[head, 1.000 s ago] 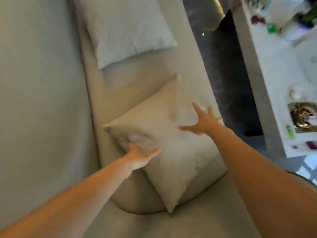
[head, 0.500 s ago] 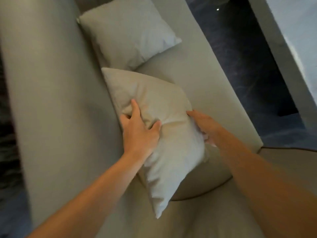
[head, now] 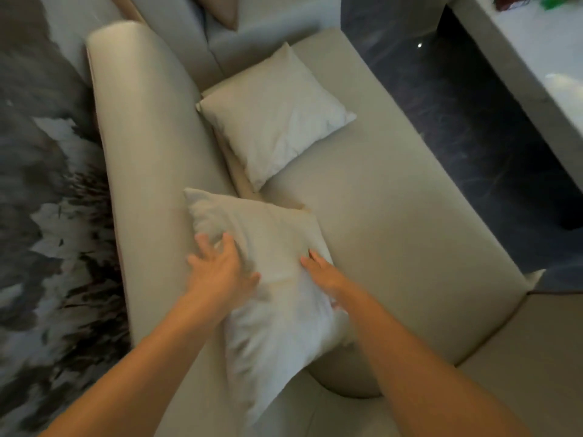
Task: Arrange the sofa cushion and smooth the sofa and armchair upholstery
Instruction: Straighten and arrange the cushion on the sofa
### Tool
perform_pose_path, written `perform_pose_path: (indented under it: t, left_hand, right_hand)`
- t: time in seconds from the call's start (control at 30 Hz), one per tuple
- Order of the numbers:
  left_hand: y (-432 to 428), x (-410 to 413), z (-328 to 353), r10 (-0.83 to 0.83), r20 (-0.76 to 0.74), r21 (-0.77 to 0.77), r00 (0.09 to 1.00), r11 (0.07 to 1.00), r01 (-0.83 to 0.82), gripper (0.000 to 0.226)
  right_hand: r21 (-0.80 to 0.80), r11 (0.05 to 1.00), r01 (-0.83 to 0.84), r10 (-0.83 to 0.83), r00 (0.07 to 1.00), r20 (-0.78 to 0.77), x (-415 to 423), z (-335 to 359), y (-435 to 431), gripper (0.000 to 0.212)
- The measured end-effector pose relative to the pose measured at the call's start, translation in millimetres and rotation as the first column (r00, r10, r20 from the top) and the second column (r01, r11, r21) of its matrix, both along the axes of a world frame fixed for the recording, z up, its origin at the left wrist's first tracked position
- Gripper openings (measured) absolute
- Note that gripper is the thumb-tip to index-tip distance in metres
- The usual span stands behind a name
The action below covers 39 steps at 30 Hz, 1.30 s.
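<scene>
A pale beige cushion (head: 277,294) leans against the sofa backrest (head: 148,146), tilted, with its lower corner hanging over the seat's near end. My left hand (head: 217,269) lies on the cushion's left side with fingers spread and blurred. My right hand (head: 325,275) presses the cushion's right edge, fingers flat and together. A second, lighter cushion (head: 274,115) rests farther along the beige sofa seat (head: 388,216), against the backrest.
A dark and white patterned rug or floor (head: 41,216) lies behind the backrest at left. Dark marble floor (head: 467,130) runs to the right of the seat. A white table (head: 542,58) with small items stands at top right. Another beige seat (head: 520,373) adjoins at bottom right.
The cushion went from lying flat on the seat to leaning against the backrest. My left hand let go its grasp and now rests spread on it; the view pulled back.
</scene>
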State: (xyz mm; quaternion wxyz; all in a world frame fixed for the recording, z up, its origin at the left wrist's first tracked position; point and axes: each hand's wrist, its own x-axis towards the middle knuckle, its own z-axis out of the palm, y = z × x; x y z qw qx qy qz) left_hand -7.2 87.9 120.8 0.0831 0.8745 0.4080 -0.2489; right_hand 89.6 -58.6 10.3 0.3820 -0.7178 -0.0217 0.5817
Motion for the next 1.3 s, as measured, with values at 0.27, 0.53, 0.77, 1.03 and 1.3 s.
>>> perform_pose_path:
  t: [0.27, 0.53, 0.77, 1.03, 1.3]
  left_hand:
    - [93.3, 162.0, -18.8, 0.341, 0.340, -0.370, 0.876, 0.905, -0.209, 0.062]
    - [234.3, 241.0, -211.9, 0.632, 0.347, -0.451, 0.693, 0.760, -0.468, 0.113]
    - [239.8, 237.4, -312.5, 0.713, 0.443, -0.613, 0.544, 0.683, -0.396, 0.117]
    - [237.2, 240.6, -260.2, 0.610, 0.367, -0.538, 0.702, 0.755, -0.375, 0.089]
    - [279.5, 236.6, -73.2, 0.107, 0.665, -0.039, 0.739, 0.993, -0.108, 0.047]
  right_hand:
    - [0.060, 0.990, 0.130, -0.141, 0.963, 0.228, 154.5, 45.1, 69.8, 0.049]
    - [-0.021, 1.000, 0.012, 0.006, 0.697, 0.718, 299.4, -56.8, 235.4, 0.077]
    - [0.136, 0.949, 0.283, -0.279, 0.561, 0.779, 303.4, -198.9, 273.2, 0.075]
    - [0.033, 0.962, 0.270, -0.209, 0.655, 0.726, 298.3, -170.1, 262.2, 0.074]
    - [0.135, 0.880, 0.455, -0.472, 0.866, 0.163, 279.6, -66.4, 299.5, 0.067]
